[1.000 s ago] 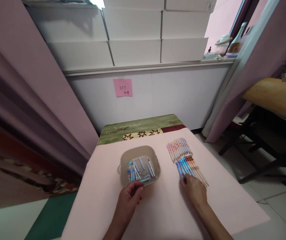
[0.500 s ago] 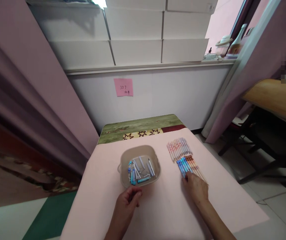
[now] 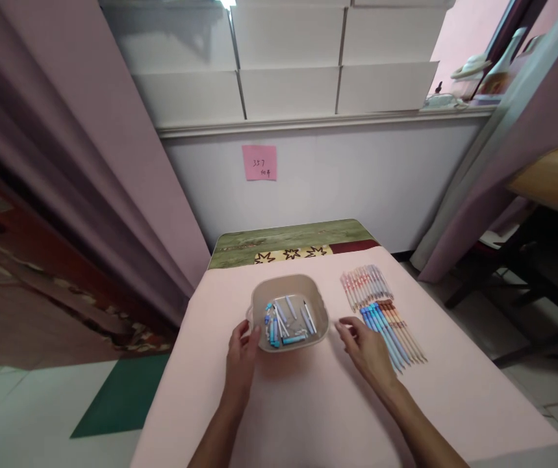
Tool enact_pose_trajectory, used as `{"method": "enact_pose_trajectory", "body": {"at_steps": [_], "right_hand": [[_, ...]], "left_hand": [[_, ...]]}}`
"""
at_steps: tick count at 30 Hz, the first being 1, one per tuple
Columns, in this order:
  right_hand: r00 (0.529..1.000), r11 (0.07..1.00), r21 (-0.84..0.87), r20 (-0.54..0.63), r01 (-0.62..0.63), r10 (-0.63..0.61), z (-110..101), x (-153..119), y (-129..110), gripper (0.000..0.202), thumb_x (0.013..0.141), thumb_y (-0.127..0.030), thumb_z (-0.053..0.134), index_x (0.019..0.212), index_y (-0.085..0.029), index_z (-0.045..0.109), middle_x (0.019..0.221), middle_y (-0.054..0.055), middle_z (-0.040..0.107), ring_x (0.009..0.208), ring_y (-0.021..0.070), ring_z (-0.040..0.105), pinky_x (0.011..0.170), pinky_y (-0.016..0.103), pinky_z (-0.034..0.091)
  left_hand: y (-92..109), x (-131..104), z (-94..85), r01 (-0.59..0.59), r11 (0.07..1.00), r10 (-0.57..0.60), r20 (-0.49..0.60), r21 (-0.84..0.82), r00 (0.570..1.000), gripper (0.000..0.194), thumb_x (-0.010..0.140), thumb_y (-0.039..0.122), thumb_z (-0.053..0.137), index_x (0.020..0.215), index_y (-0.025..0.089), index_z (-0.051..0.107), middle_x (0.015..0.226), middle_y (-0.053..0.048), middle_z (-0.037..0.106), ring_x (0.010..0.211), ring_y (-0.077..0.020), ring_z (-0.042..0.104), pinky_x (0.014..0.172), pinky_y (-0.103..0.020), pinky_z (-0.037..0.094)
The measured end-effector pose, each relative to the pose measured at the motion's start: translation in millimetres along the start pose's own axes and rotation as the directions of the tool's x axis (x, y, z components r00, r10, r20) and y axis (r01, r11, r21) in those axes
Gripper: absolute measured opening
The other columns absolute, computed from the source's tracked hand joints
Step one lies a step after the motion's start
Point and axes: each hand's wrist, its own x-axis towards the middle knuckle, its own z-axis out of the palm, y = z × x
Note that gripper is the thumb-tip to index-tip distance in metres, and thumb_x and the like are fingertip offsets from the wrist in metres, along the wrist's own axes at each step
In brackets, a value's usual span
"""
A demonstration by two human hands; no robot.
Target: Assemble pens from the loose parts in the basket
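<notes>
A beige square basin (image 3: 291,284) sits on the pink cloth, holding several blue and white pen parts (image 3: 281,322). At its left front edge is my left hand (image 3: 242,354), thumb and fingers apart around the rim's side; whether it touches is unclear. Just right of the basin, my right hand (image 3: 364,344) has its fingers apart and nothing between them. Beyond that hand lie blue pens (image 3: 380,328) and orange-brown pens (image 3: 402,328) side by side, with a row of pale pink and white pens (image 3: 366,284) behind them.
The pink-covered table (image 3: 454,396) has a bare green patterned strip (image 3: 293,238) at its back. A pink note (image 3: 260,162) is on the wall. Purple curtains hang on both sides. A dark chair and wooden tabletop (image 3: 556,179) stand at the right.
My right hand has left the blue pens and moved left toward the basin, fingers opening. My left hand has moved up to the basin's left side and opened. The view has shifted slightly.
</notes>
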Motion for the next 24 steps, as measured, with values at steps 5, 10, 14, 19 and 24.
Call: {"method": "enact_pose_trajectory", "body": {"at_steps": [5, 10, 14, 19, 24], "right_hand": [[0.999, 0.999, 0.043, 0.027, 0.019, -0.02, 30.9, 8.8, -23.6, 0.038, 0.088, -0.034, 0.041, 0.115, -0.014, 0.06, 0.078, 0.006, 0.072, 0.066, 0.0188, 0.067, 0.062, 0.026, 0.045], [0.998, 0.994, -0.108, 0.054, 0.024, -0.018, 19.3, -15.5, -15.4, 0.034, 0.088, -0.034, 0.043, 0.108, -0.015, 0.062, 0.072, 0.005, 0.071, 0.068, 0.0207, 0.067, 0.061, 0.027, 0.043], [0.994, 0.985, -0.163, -0.072, 0.064, -0.077, 1.0, -19.1, -20.9, 0.039, 0.089, -0.04, 0.045, 0.115, -0.015, 0.059, 0.092, 0.008, 0.071, 0.069, 0.0183, 0.066, 0.064, 0.028, 0.045], [0.965, 0.916, -0.309, 0.141, 0.255, -0.221, 10.0, 20.9, -68.5, 0.026, 0.092, -0.028, 0.043, 0.098, -0.02, 0.067, 0.099, 0.007, 0.071, 0.091, 0.0187, 0.066, 0.079, 0.027, 0.046], [0.923, 0.873, -0.415, 0.374, 0.254, -0.091, 62.4, 56.1, -99.9, 0.022, 0.08, -0.013, 0.054, 0.093, -0.01, 0.072, 0.094, 0.02, 0.072, 0.092, 0.0286, 0.068, 0.077, 0.034, 0.05]], "left_hand": [[1.4, 0.7, 17.2, -0.028, 1.0, 0.027, 0.096, 0.004, 0.995, 0.036, 0.073, 0.032, 0.064, 0.106, 0.016, 0.061, 0.097, -0.007, 0.069, 0.083, -0.0208, 0.063, 0.075, -0.032, 0.049], [-7.3, -26.2, -3.2, 0.036, 0.999, -0.031, 0.157, -0.032, 0.987, 0.039, 0.071, 0.034, 0.067, 0.105, 0.016, 0.062, 0.099, -0.01, 0.069, 0.084, -0.0241, 0.065, 0.072, -0.035, 0.051], [-4.9, -28.9, -18.3, 0.078, 0.996, -0.077, 0.021, -0.035, 0.997, 0.05, 0.073, 0.049, 0.066, 0.109, 0.015, 0.061, 0.1, -0.011, 0.067, 0.083, -0.0235, 0.064, 0.069, -0.035, 0.051], [7.3, -13.4, -14.9, -0.033, 0.999, 0.032, -0.053, -0.009, 0.998, 0.052, 0.075, 0.05, 0.064, 0.114, 0.017, 0.059, 0.095, -0.008, 0.065, 0.087, -0.0222, 0.062, 0.077, -0.036, 0.049], [2.0, -10.4, -3.2, -0.072, 0.994, 0.073, -0.018, 0.079, 0.997, 0.049, 0.074, 0.045, 0.065, 0.113, 0.016, 0.058, 0.112, -0.013, 0.06, 0.099, -0.0247, 0.059, 0.082, -0.038, 0.048]]}}
